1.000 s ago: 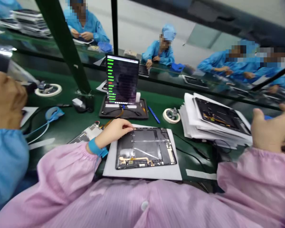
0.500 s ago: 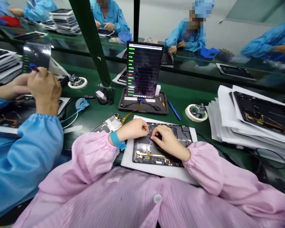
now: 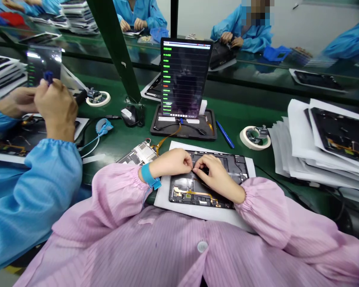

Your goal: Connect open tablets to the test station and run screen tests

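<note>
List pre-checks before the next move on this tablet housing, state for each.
1. Wrist strap: ok, blue wrist strap worn on left hand.
2. Housing position: ok, tablet housing lies flat on white sheet.
3. Cable routing: ok, orange flex cable runs from circuit board toward dock tray.
4. Test screen: not ok, one red row among green rows on upright test tablet.
5. Grip: cannot tell; right hand meets left hand over the housing, anything held is too small to see.
</note>
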A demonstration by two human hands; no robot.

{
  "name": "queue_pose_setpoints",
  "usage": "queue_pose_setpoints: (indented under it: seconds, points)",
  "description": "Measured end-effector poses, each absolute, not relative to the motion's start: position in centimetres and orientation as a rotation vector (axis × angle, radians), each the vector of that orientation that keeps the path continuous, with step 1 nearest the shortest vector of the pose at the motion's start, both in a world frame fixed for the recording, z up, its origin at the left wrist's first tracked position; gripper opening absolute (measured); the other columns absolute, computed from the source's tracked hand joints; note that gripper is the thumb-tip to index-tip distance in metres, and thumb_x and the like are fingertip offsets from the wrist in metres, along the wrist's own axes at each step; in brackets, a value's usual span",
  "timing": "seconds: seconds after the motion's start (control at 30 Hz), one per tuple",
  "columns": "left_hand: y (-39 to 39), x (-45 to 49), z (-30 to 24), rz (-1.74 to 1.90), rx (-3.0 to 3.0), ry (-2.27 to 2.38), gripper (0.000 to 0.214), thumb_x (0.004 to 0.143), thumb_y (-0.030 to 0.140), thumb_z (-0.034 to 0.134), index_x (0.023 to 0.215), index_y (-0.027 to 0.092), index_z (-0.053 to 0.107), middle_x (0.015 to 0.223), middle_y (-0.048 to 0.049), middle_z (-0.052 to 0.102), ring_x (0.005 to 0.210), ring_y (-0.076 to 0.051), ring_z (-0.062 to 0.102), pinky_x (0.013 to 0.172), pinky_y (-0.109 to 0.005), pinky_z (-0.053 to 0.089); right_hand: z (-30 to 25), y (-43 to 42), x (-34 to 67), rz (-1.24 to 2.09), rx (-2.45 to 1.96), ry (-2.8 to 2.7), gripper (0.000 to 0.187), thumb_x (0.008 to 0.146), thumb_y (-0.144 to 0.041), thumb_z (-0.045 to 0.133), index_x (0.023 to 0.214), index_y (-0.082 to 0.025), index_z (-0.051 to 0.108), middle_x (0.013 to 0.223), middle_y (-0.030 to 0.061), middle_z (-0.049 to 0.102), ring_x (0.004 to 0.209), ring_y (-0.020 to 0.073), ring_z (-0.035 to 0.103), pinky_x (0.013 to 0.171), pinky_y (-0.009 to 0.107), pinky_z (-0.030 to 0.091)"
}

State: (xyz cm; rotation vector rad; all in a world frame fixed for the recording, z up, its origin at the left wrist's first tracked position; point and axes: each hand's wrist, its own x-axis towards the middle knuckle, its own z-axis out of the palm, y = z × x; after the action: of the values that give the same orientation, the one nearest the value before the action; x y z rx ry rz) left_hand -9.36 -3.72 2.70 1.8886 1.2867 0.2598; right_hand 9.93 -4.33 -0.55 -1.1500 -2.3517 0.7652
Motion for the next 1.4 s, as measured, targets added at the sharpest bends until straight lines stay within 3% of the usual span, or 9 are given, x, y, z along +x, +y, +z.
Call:
queue_pose_setpoints:
  seconds: [0.43,0.63,0.83,1.13,1.4]
  points:
    - [-3.6,-9.5,2.5,0.266,1.895,1.260,0.017,0.070,0.018,0.058,0.077,0.015,0.073,0.071,-0.0010,0.070,0.065,-0.014,0.059,0.058,-0.022,0.039,-0.5,-4.1,10.0,0.761,-1.153,-2.380,0.007,0.085,-0.023,0.060,0.080,-0.021,0.056,0.082,0.0009,0.058,0.083,0.0194,0.052,0.078,0.034,0.036]
    - [-3.3,-9.3,2.8,0.262,2.011,1.241,0.025,0.077,0.039,0.067,0.076,0.015,0.072,0.071,-0.0007,0.070,0.062,-0.011,0.058,0.055,-0.021,0.036,-1.0,-3.6,10.3,0.717,-1.117,-2.394,0.012,0.086,-0.031,0.053,0.077,-0.023,0.056,0.079,0.0035,0.059,0.078,0.0225,0.054,0.071,0.036,0.040]
    - [-2.5,-9.1,2.8,0.196,2.109,1.281,0.016,0.075,0.028,0.065,0.083,0.016,0.071,0.075,0.0020,0.068,0.067,-0.010,0.058,0.056,-0.019,0.037,-3.2,-1.7,11.0,0.669,-1.076,-2.377,0.022,0.083,-0.044,0.053,0.087,-0.024,0.061,0.086,0.0036,0.064,0.078,0.0226,0.058,0.072,0.037,0.045]
    - [-2.4,-9.3,3.1,0.148,2.119,1.199,0.020,0.081,0.032,0.063,0.089,0.015,0.070,0.077,0.0019,0.067,0.069,-0.009,0.058,0.058,-0.020,0.038,-2.1,-1.7,11.0,0.676,-1.055,-2.416,0.026,0.083,-0.045,0.049,0.081,-0.024,0.063,0.083,0.0032,0.065,0.077,0.0214,0.060,0.070,0.035,0.049]
    - [-2.6,-9.0,2.2,0.218,2.162,1.233,0.015,0.075,0.033,0.063,0.075,0.018,0.065,0.070,0.0047,0.062,0.065,-0.010,0.053,0.056,-0.022,0.036,-1.9,-1.7,10.8,0.677,-1.062,-2.420,0.027,0.083,-0.046,0.049,0.078,-0.023,0.062,0.084,0.0047,0.065,0.077,0.0224,0.060,0.070,0.036,0.049]
